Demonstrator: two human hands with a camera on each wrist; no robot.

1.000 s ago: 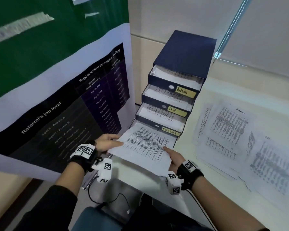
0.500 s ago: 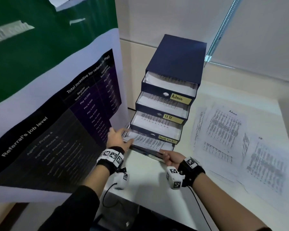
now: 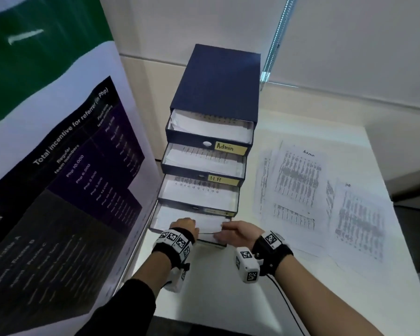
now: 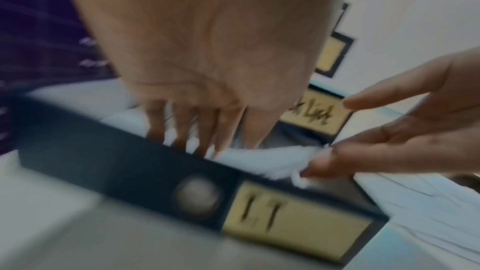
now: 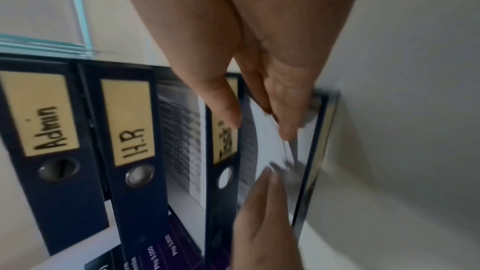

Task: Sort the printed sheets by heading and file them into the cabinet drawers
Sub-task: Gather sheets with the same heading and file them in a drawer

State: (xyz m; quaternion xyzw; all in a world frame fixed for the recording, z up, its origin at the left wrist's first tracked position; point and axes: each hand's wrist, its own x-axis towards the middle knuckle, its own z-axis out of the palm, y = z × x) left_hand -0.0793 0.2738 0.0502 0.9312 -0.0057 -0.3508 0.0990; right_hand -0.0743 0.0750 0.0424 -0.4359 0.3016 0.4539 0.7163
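A navy cabinet (image 3: 218,83) stands on the white table with its drawers pulled out in steps, labelled Admin (image 3: 229,147), H.R (image 3: 218,179), Task List (image 4: 314,116) and I.T (image 4: 293,221). A white printed sheet (image 3: 175,215) lies in the bottom I.T drawer (image 4: 116,161). My left hand (image 3: 187,223) reaches over the drawer front, and its straight fingers (image 4: 179,128) press down on the sheet. My right hand (image 3: 228,232) lies on the sheet's right end with its fingers (image 5: 285,126) straight and the thumb spread apart.
Several printed sheets (image 3: 298,180) lie spread over the table (image 3: 228,287) right of the cabinet, one headed Admin. A large poster board (image 3: 58,166) stands close along the cabinet's left side. A black cable (image 3: 286,309) runs from my right wrist.
A second ago both hands held the sheet in front of the cabinet. They slid it forward into the bottom drawer, and now both rest on it there.
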